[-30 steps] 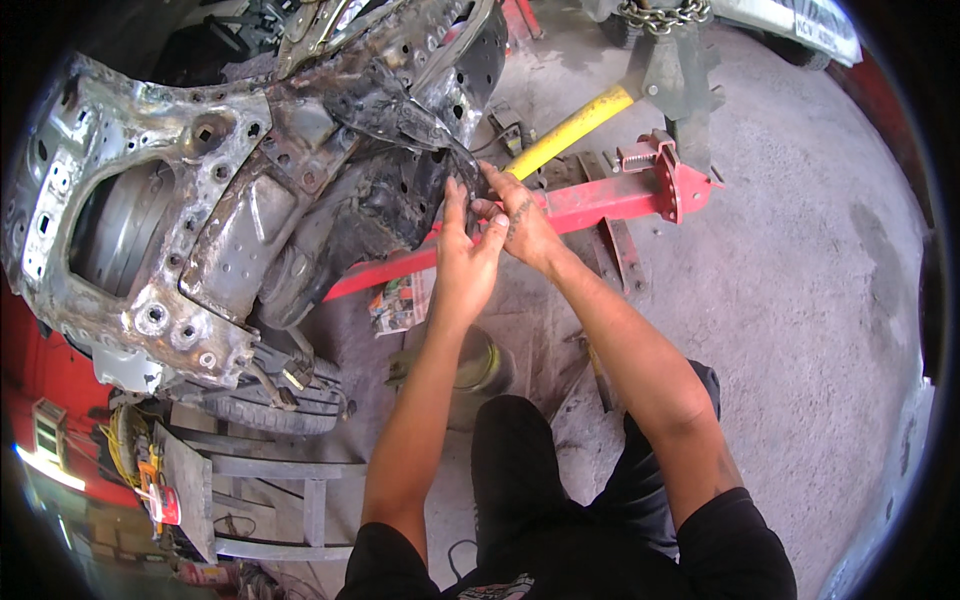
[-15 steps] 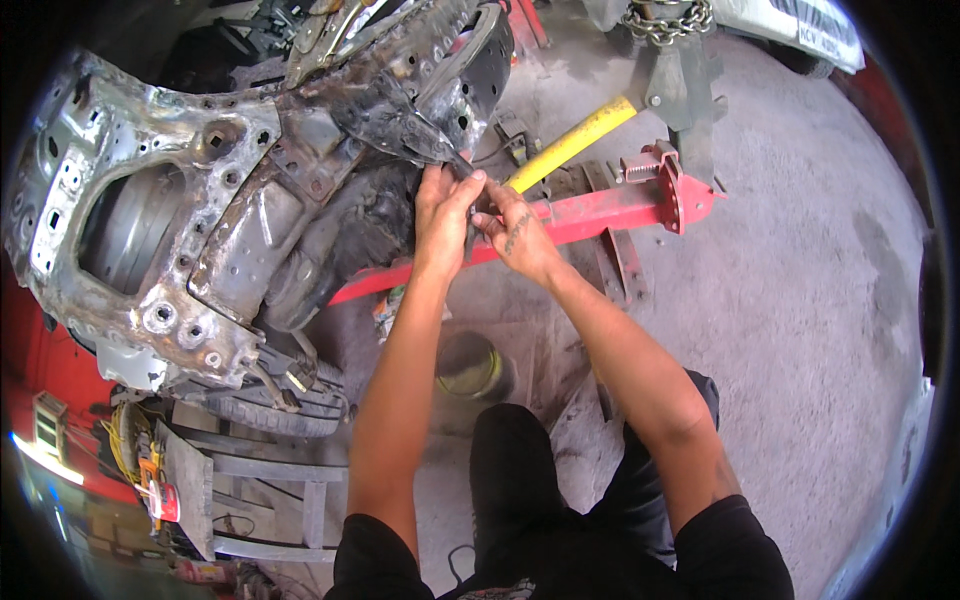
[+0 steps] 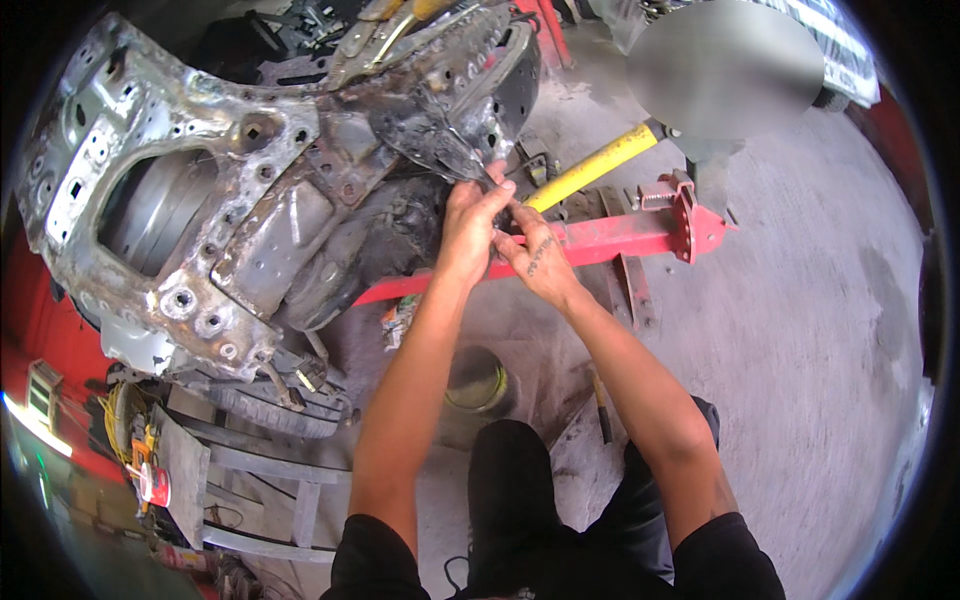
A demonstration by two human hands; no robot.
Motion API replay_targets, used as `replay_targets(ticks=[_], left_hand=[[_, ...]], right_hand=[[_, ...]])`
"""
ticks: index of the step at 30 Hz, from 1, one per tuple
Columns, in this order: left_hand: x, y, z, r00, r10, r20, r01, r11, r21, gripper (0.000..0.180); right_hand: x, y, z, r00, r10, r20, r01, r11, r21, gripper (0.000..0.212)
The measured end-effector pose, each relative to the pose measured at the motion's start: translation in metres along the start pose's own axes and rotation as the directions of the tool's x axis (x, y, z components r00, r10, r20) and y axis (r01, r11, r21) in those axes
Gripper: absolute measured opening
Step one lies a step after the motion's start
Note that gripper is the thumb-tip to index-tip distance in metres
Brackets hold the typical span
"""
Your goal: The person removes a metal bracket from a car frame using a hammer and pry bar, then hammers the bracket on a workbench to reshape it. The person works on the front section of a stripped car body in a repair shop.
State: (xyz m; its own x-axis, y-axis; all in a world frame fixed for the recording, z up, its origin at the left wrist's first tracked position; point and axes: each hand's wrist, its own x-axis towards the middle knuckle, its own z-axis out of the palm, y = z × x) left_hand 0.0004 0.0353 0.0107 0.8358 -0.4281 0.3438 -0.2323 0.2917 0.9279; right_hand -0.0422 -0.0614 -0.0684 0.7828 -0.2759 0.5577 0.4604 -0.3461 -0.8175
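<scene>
A stripped, scorched car body section (image 3: 345, 165) fills the upper left, with bare metal, holes and a large oval opening. From its right end a dark, crumpled flap (image 3: 440, 150) hangs down to my hands. My left hand (image 3: 468, 228) is closed at the flap's lower tip, thumb and fingers pinched together. Close beside it on the right, my right hand (image 3: 538, 258) is closed too, its fingers bent in toward the left. Between them runs something thin and dark, mostly hidden by the fingers, so I cannot make out its kind.
Behind my hands lie a red steel beam (image 3: 610, 238) and a yellow bar (image 3: 590, 180). Below are a round dark container (image 3: 476, 380) and a wooden-handled tool (image 3: 602, 410) on the floor. A tire (image 3: 280, 408) and a grey metal frame (image 3: 262, 470) are at lower left.
The view has shifted, so the body section and both hands sit slightly right and lower. Both hands stay together at the flap's tip. The wooden-handled tool now shows beside my right forearm.
</scene>
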Motion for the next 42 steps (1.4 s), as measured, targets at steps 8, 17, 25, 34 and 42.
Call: replay_targets(ticks=[8, 17, 25, 34, 42], left_hand=[[-0.021, 0.012, -0.003, 0.990, 0.021, 0.140, -0.056, 0.966, 0.254, 0.060], [-0.068, 0.064, -0.006, 0.929, 0.370, 0.025, -0.281, 0.657, 0.700, 0.041], [-0.079, 0.095, -0.026, 0.736, 0.633, 0.240, -0.336, 0.034, 0.941, 0.032], [-0.090, 0.083, -0.036, 0.809, 0.515, 0.282, -0.290, -0.068, 0.955, 0.032], [-0.102, 0.101, -0.038, 0.835, 0.465, 0.294, -0.327, -0.010, 0.945, 0.029]], right_hand=[[0.003, 0.018, 0.001, 0.998, -0.052, -0.032, 0.052, 0.999, -0.006, 0.055], [0.005, 0.008, 0.002, 0.999, 0.037, -0.012, -0.037, 0.999, -0.005, 0.053], [0.001, 0.013, 0.012, 0.997, -0.046, -0.063, 0.045, 0.999, -0.016, 0.066], [0.002, 0.014, 0.010, 1.000, 0.006, -0.001, -0.006, 0.978, 0.209, 0.068], [0.003, 0.003, 0.007, 0.991, 0.116, 0.065, -0.127, 0.973, 0.193, 0.066]])
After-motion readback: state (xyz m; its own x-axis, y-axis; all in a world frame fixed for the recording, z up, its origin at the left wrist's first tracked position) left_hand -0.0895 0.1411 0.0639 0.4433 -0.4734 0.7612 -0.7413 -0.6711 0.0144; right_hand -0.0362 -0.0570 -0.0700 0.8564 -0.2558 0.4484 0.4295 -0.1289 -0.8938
